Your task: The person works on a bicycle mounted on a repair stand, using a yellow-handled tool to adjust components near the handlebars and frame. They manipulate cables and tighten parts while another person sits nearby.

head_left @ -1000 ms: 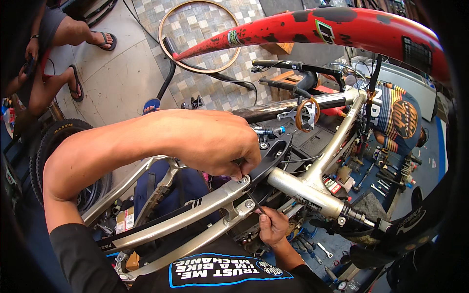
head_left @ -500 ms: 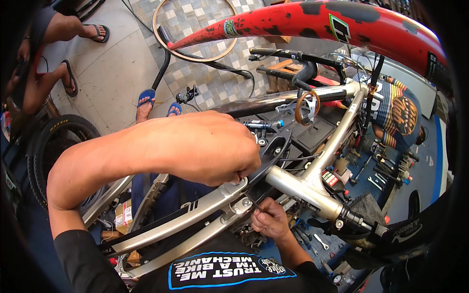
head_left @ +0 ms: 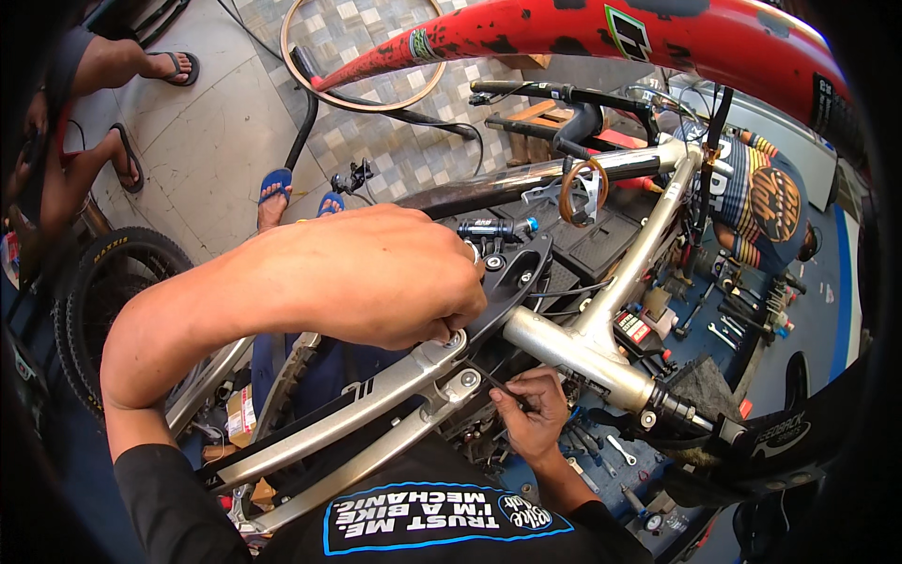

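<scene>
My left hand (head_left: pixel 395 273) reaches over the bike frame with its fingers curled closed at the upper pivot bolt (head_left: pixel 456 338) of the silver rear swingarm (head_left: pixel 319 423). What these fingertips hold is hidden under the hand. My right hand (head_left: pixel 534 412) sits lower, right of the lower pivot bolt (head_left: pixel 469 379). Its thumb and fingers grip a thin black rod (head_left: pixel 490 378), possibly a hex key, which slants up-left towards the joint between the swingarm and the black linkage (head_left: pixel 517 282).
The silver front frame (head_left: pixel 583 357) extends right to a black clamp (head_left: pixel 761 442). A red tube (head_left: pixel 564 38) arches across the top. Beyond lie a rear shock (head_left: pixel 489 228), a bottle (head_left: pixel 639 329) and wrenches (head_left: pixel 622 449). Another person (head_left: pixel 766 207) bends at right; a seated person's legs (head_left: pixel 122 66) show left.
My right hand has drawn slightly right, away from the pivot, and its grip on the rod has shifted. The left hand stays at the upper bolt. The whole view has moved a little.
</scene>
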A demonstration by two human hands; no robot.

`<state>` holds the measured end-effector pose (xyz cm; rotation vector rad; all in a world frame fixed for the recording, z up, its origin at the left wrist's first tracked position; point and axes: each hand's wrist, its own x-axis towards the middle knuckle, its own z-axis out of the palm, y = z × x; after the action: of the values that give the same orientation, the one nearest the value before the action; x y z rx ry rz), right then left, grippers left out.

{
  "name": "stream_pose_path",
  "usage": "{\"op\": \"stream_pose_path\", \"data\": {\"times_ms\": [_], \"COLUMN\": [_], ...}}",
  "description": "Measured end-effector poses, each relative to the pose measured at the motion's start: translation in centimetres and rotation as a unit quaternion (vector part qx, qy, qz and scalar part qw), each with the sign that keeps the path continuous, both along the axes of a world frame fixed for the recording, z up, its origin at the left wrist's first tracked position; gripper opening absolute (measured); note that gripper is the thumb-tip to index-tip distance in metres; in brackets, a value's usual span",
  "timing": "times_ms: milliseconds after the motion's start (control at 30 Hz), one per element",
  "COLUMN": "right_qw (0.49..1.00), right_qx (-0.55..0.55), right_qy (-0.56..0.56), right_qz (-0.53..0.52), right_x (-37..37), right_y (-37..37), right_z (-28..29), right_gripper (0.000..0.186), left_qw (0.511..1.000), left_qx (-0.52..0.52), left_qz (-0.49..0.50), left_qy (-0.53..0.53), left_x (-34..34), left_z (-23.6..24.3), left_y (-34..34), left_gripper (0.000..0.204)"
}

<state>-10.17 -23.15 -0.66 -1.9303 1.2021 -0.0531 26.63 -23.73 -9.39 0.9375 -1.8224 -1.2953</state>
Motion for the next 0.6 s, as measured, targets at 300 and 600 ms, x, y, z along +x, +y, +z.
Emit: {"op": "stream_pose_path", "data": {"times_ms": [300,600], "right_qw": [0.988,0.952], "right_qx": [0.069,0.152], "right_qy": [0.128,0.232], "right_qz": [0.047,0.128], "right_x": [3.3,5.1], "right_y": [-1.7,-4.2], "right_z": [2.5,3.5], "right_gripper": [0.021,0.023], "left_qw": [0.997,0.998], "left_qx": [0.026,0.021], "left_qz": [-0.049,-0.035], "left_qy": [-0.060,-0.047], "left_x": [0.4,0.4], "left_z": [1.1,1.0], "left_y": [-0.3,-0.4], "left_gripper": [0.018,0.017]}}
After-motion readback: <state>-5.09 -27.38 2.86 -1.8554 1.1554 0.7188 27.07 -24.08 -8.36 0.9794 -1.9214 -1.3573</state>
